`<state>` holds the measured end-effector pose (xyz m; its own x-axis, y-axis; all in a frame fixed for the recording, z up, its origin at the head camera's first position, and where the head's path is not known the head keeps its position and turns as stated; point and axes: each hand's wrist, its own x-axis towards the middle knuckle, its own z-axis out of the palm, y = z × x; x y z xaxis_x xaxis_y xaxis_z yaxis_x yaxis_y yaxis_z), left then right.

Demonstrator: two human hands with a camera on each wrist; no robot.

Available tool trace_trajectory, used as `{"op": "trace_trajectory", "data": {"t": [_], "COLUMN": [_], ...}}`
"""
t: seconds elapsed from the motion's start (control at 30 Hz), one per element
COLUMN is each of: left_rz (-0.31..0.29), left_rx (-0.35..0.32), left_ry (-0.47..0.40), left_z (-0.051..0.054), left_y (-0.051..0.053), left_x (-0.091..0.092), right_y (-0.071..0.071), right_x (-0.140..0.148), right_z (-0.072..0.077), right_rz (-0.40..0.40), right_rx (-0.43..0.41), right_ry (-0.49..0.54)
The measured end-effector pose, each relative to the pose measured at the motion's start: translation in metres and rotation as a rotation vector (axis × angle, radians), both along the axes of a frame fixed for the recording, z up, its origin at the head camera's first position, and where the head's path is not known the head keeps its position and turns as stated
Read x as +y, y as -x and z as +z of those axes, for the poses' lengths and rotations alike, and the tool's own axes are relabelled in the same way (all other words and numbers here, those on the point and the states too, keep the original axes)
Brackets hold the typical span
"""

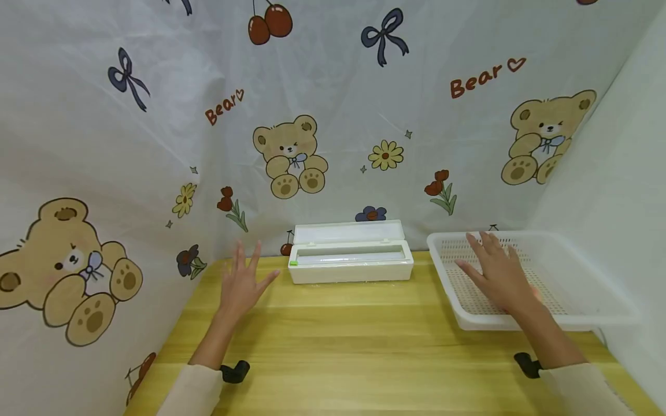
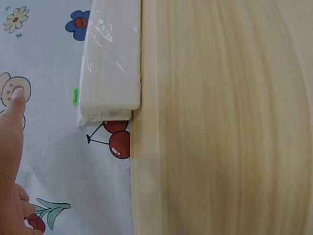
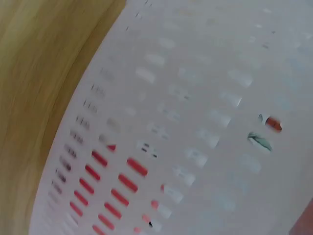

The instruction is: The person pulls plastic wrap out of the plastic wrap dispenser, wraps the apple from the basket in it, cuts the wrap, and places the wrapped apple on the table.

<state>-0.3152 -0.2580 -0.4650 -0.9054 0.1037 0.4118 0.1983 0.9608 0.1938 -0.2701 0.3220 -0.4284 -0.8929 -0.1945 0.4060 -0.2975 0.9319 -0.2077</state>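
My left hand (image 1: 241,283) is held over the table with straight, spread fingers and nothing in them. To its right is a long white box (image 1: 351,273) with its lid (image 1: 348,232) raised, probably a cling film dispenser. A pale roll (image 1: 354,258) lies inside, and a green tab (image 1: 293,263) sits at the left end. In the left wrist view, part of the left hand (image 2: 10,152) shows beside the box (image 2: 112,63). My right hand (image 1: 496,274), fingers extended, hovers over a white slotted basket (image 1: 442,277). A reddish-orange thing (image 1: 536,293) inside is mostly hidden by this hand.
The wooden table (image 1: 338,346) meets a patterned cloth (image 1: 343,98) at the back and left. On the right stands a plain white wall (image 1: 614,190), close to the basket. Red patches show through the basket's slots in the right wrist view.
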Motion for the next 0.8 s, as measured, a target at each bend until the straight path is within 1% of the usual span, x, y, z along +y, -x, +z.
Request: {"op": "trace_trajectory", "data": {"t": [0.07,0.17,0.27,0.43,0.53,0.73,0.8], "left_rz": [-0.008,-0.019,-0.027,-0.038,-0.051,-0.111,-0.118], "left_rx": [-0.005,-0.004,-0.004,-0.038,-0.084,-0.195,-0.228], "left_ry": [-0.029,-0.064,-0.114,-0.236,-0.355,-0.692,-0.759], "left_z": [0.000,-0.002,-0.005,-0.010,-0.013,-0.019,-0.021], "left_y": [-0.001,-0.003,-0.004,-0.007,-0.007,-0.004,-0.003], "left_x": [0.002,0.006,0.009,0.014,0.018,0.023,0.024], "right_y": [-0.001,-0.004,-0.008,-0.013,-0.014,-0.014,-0.014], "right_x": [-0.006,-0.015,-0.028,-0.048,-0.058,-0.073,-0.077], "right_z": [0.002,0.004,0.004,0.001,-0.004,-0.012,-0.015], "right_rz": [0.028,0.050,0.055,0.046,0.049,0.091,0.108], "right_rx": [0.010,0.025,0.045,0.099,0.126,0.205,0.224], "right_ry": [0.040,0.087,0.134,0.169,0.192,0.278,0.311]}}
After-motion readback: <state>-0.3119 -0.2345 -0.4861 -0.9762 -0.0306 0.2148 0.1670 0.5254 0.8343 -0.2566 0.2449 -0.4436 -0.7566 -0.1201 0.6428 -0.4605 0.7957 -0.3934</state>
